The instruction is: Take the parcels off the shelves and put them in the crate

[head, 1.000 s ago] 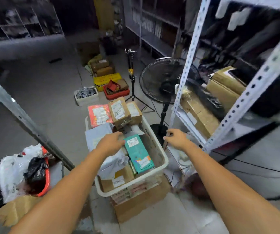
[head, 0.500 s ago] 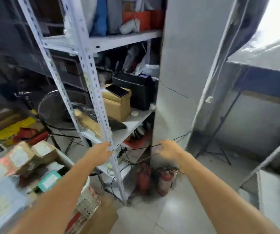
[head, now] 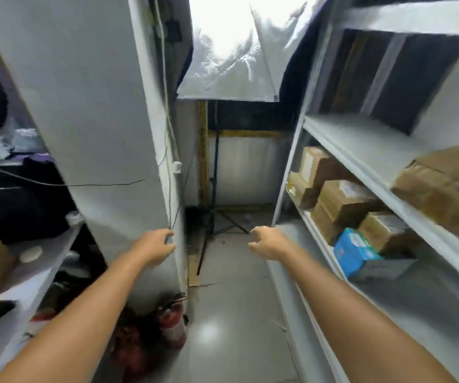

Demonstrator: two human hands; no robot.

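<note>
Big change: the view has swung away from the crate, which filled the lower middle a second ago and is now out of frame. We now face a narrow aisle. The white pillar (head: 92, 120) takes up the left-centre, and the shelves (head: 361, 139) run down the right side.

Task things are on those right shelves. A large brown parcel (head: 444, 186) sits on the upper board at the right edge. A stack of brown boxes (head: 341, 200) is on the board below. A blue box (head: 352, 251) lies just in front of them, nearest to us. None of these are touched yet.

Red fire extinguishers (head: 171, 319) stand on the floor at the pillar's foot, bottom centre.

Both arms reach forward. The left hand (head: 153, 246) is at the pillar's corner with loosely curled fingers holding nothing; we cannot tell if it touches the edge. The right hand (head: 269, 243) is mid-frame, fingers loosely curled and empty, near the shelf post but apart from the parcels.

We judge the last drop-off is done and a new pick is starting. The blue box looks like the closest target for the right hand.
</note>
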